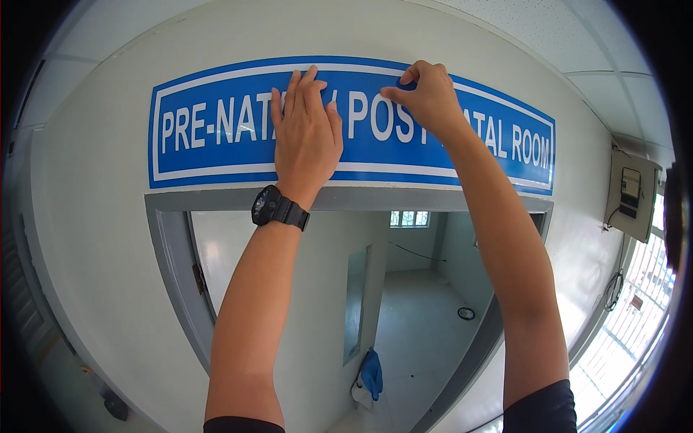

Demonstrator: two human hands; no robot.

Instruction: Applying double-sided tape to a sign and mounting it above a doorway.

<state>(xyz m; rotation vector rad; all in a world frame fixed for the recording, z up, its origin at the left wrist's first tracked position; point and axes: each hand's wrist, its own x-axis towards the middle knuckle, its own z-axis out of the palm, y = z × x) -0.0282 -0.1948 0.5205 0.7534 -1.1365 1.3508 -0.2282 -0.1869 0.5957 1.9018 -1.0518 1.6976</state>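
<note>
A long blue sign (368,157) with white lettering and a white border line is on the wall just above a doorway. My left hand (307,137) lies flat against its middle, fingers stretched upward and apart; a black watch (279,208) is on that wrist. Farther right, my right hand (432,97) is at the sign's upper part, with its fingers bent and its thumb held away from them. Nothing shows between that thumb and the fingers. Both forearms are raised, and the hands cover some of the letters.
Below the sign is a grey door frame (346,197), with a pale door (289,289) swung inward. A blue cloth (372,374) hangs by the door's edge. On the right wall are a meter box (630,189), a coiled cable (613,290) and a bright barred opening (635,317).
</note>
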